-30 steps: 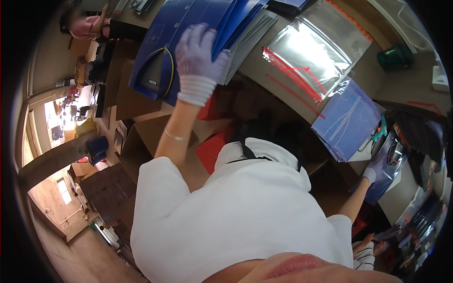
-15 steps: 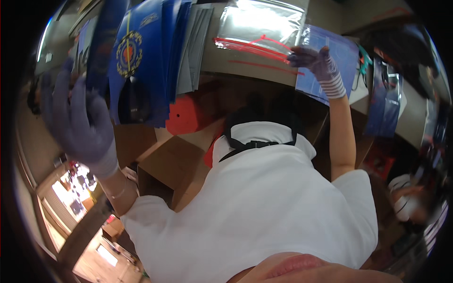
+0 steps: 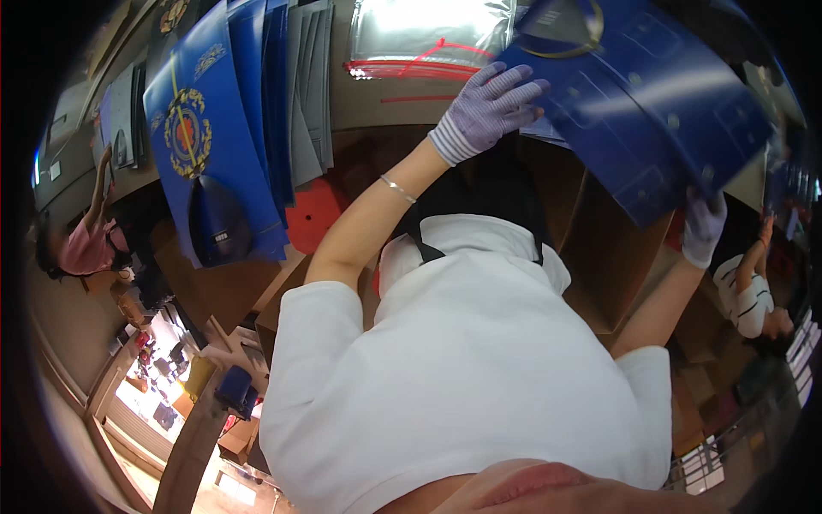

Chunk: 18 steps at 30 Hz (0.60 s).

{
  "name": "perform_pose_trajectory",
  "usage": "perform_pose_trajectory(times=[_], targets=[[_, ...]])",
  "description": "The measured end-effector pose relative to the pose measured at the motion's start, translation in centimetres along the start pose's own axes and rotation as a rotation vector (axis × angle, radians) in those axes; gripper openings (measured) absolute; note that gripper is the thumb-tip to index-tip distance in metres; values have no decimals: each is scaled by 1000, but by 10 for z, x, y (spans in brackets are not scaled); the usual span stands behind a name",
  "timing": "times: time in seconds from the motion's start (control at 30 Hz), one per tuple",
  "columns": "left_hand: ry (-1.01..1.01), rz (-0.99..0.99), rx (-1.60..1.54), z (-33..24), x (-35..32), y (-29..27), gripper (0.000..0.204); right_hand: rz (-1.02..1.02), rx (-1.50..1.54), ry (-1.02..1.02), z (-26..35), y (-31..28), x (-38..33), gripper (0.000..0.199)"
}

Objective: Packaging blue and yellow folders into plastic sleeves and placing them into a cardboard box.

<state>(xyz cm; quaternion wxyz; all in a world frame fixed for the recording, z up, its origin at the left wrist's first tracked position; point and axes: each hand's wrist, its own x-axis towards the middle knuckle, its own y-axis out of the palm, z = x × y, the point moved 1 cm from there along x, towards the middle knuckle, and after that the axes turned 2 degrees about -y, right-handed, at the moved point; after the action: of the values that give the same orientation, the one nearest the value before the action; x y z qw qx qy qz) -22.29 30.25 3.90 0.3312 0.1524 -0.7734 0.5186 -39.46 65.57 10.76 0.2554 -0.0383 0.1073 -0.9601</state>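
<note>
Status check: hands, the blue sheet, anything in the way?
Left hand gloved, flat on blue sheet. Right hand gloved, gripping its lower edge. Clear plastic bags alongside; blue folder stack far left, apart.

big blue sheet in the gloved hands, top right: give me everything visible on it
The blue sheet is a large, flat, dark blue die-cut board, apparently glossy card, with faint creases, small holes and a gold ring print near its top edge. It is held tilted above the brown cartons. The gloved left hand lies flat on its left edge; the gloved right hand grips its lower right edge. A clear plastic bag lies just left of it.
</note>
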Motion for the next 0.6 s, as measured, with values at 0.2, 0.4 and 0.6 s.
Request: perform_pose_trajectory(times=[0.2, 0.4, 0.6], targets=[[-651, 239, 245, 124, -84, 69, 19, -81, 78, 425, -117, -72, -72, 31], [-677, 696, 81, 158, -93, 88, 10, -85, 655, 763, -140, 40, -63, 39], [-1013, 488, -79, 149, -81, 109, 19, 21, 971, 816, -157, 23, -62, 83]])
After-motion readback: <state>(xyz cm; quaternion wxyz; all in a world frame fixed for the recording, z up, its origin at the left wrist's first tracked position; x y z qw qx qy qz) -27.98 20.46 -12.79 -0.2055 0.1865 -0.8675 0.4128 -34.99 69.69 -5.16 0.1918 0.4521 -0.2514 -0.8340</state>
